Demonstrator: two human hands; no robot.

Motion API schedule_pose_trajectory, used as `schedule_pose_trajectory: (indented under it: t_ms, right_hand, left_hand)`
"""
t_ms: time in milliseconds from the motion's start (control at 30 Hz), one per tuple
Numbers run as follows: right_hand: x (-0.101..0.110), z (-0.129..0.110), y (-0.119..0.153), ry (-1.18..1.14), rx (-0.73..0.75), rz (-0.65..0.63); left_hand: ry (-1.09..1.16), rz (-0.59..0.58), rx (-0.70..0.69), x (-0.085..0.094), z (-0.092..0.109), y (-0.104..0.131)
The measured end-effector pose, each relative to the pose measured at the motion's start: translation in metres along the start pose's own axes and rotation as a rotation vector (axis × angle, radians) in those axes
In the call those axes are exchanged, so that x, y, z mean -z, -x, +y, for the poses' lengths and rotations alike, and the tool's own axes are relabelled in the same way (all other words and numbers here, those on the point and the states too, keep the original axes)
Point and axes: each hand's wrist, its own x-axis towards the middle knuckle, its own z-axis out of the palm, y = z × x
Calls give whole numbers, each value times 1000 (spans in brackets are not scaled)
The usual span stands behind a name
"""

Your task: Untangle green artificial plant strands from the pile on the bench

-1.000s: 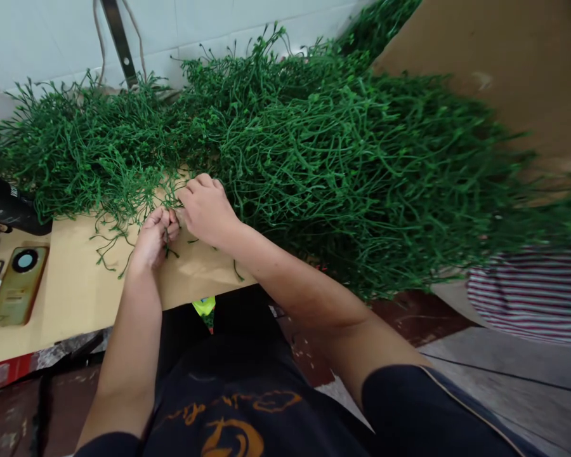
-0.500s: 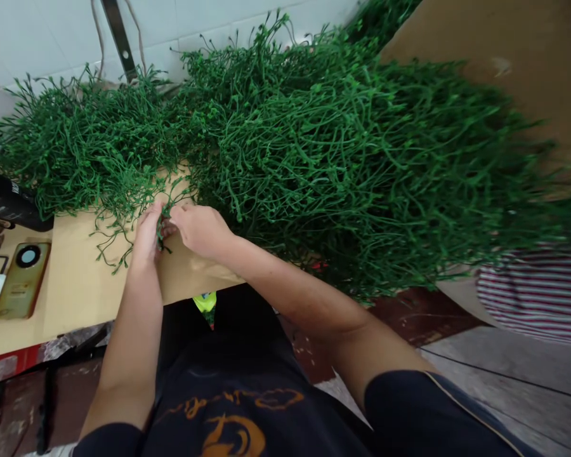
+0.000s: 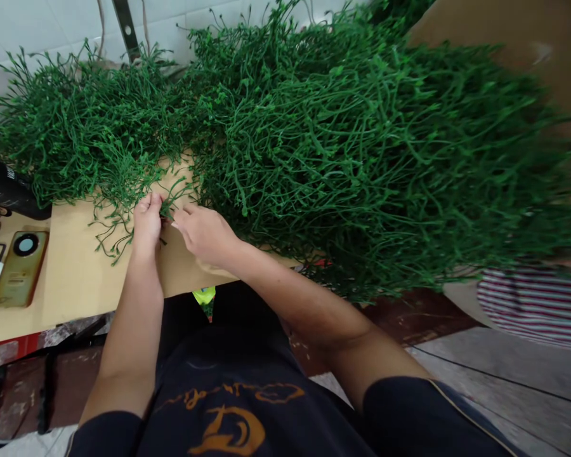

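Note:
Green plastic-looking stems with small budded tips, like artificial greenery, lie across the cardboard-covered table. My left hand is closed around a small bunch of these stems, whose lower ends poke out below the fist. Just to its right, my right hand has its thumb and fingertips pinched together at the bunch's edge; what lies between them is too small to make out. Loose stems spread on the cardboard left of my left hand.
A large heap of green stems covers the right and back, with a smaller heap at back left. A phone and a black cylindrical object sit at left. Someone's striped clothing shows at right.
My right hand has drawn slightly apart from my left hand. The left fist has turned a little, its thumb now on top. The whole view has shifted slightly.

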Motion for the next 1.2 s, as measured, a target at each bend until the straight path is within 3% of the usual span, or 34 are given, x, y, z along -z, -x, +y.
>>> schedule_pose_trajectory:
  t_ms: [200,333,467,533,667,767,900,1000,1067,1200]
  right_hand:
    - [-2,-2,4,-34,-52,95]
    - [-7,-21,20,-41,-60,139]
    - [-17,-45,51,-75,256,146]
    - [-16,-43,57,-125,324,161]
    - [8,-8,41,-426,76,230]
    - [24,14,27,-779,0,267]
    - [13,20,20,-1098,-49,260]
    - [-1,20,17,-1208,-123,261]
    - [-6,22,15,-1210,-149,281]
    - [-5,26,12,-1070,-158,346]
  left_hand:
    - [-145,54,-47,-7,-6,-1]
    - [-131,96,-82,-7,-3,-7]
    - [76,269,-115,2,3,-16]
    - [125,208,-157,6,3,-17]
    - [129,-43,-48,12,1,-11]
    - [100,-102,9,13,0,-7]
    - [82,-360,32,14,4,6]
    - [105,-544,10,16,4,18]
    - [127,-559,-22,16,3,22]
    - [181,-438,-75,10,2,22]
